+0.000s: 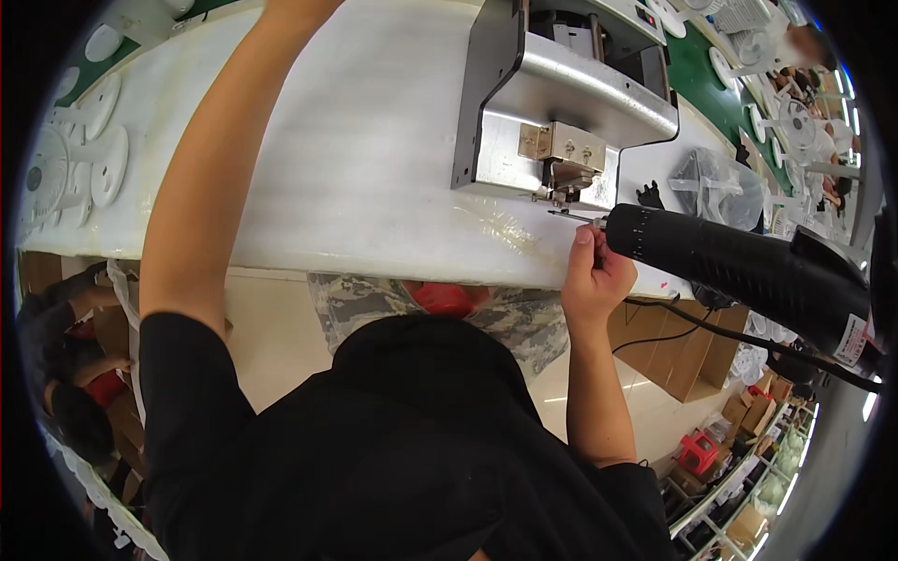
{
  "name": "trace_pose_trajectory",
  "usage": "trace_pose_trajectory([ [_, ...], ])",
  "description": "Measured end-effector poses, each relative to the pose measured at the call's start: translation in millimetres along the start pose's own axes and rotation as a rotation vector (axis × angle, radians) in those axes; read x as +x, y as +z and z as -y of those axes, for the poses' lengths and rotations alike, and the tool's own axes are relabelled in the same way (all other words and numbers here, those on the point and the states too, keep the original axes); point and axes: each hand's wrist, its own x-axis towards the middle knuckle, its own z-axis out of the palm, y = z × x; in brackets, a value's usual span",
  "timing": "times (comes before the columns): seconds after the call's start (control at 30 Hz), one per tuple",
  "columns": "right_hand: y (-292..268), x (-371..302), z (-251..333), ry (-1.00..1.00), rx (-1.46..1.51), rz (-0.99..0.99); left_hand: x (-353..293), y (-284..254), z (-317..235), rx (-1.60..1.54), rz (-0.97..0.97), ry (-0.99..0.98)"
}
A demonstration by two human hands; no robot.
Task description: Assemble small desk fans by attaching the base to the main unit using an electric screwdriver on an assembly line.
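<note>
White foam-covered counter (355,168) is running across the view, its near edge curving above the person's black shirt. Grey metal machine (561,103) is sitting toward the counter's right end, close to the near edge, with a small brass-coloured clamp block (561,145) hanging at its front face. Black power screwdriver (739,266) is hanging in from the right, beyond the counter's near edge, its perforated nose pointing left at the machine's front; a black cable (673,304) is trailing beneath it. Clear plastic bag (716,187) is lying at the counter's right end, just beyond the tool. Right hand (594,276) is resting at the near edge under the clamp block, grip narrow, thumb and fingertips pinching at the screwdriver's tip where a thin metal bit (571,215) is sticking out; exactly what the fingers are closing on is too small to tell. Left arm is reaching over the counter's far edge; left hand is out of view there.
</note>
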Motion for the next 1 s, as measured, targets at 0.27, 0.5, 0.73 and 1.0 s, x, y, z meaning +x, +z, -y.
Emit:
trace_pose_trajectory([
  [0.27,-13,-6,12,0.148,-0.138,0.034,-29,-18,-162,-0.745,0.899,-0.431],
  [0.5,5,18,35,0.21,0.088,-0.043,-24,8,-183,-0.599,1.175,-0.282],
  [0.73,13,20,47,0.371,0.375,-0.124,-27,-4,-191,-0.393,1.227,-0.3],
  [1.0,11,15,49,0.304,0.157,-0.05,-35,-14,-177,-0.677,1.119,-0.332],
])
